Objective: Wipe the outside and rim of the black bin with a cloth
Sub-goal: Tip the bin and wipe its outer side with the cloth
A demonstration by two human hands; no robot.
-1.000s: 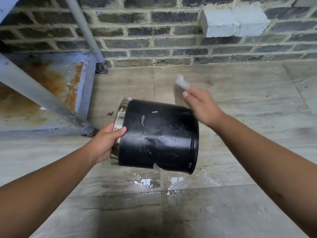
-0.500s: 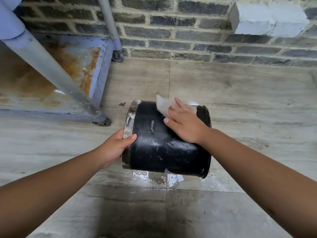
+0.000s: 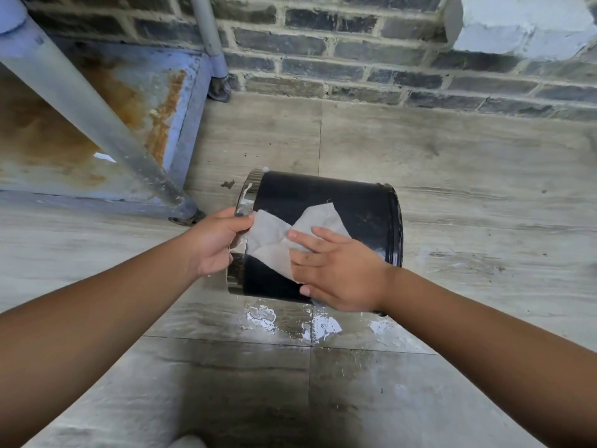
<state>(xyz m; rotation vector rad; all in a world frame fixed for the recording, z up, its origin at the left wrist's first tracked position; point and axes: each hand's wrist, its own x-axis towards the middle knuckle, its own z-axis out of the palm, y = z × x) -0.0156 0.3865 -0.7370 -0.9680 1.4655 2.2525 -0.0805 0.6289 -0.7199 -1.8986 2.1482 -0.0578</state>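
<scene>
Bin (image 3: 349,202) on its side, frame centre, over a wet floor (image 3: 452,163); rusty frame (image 3: 97,101) upper left.
I see my left hand (image 3: 214,242) clasping the rim; right hand (image 3: 339,270), fingers spread, presses the cloth (image 3: 274,240) flat against the bin's side.

The bin (image 3: 355,205) is glossy black with a silvery rim (image 3: 240,202). The cloth (image 3: 274,240) on it is pale grey. The floor (image 3: 452,189) is grey-beige with wood-like streaks. The far wall (image 3: 323,59) is dark grey brick with light mortar. The plate (image 3: 97,108) at left is blue-grey, stained rust orange.
</scene>
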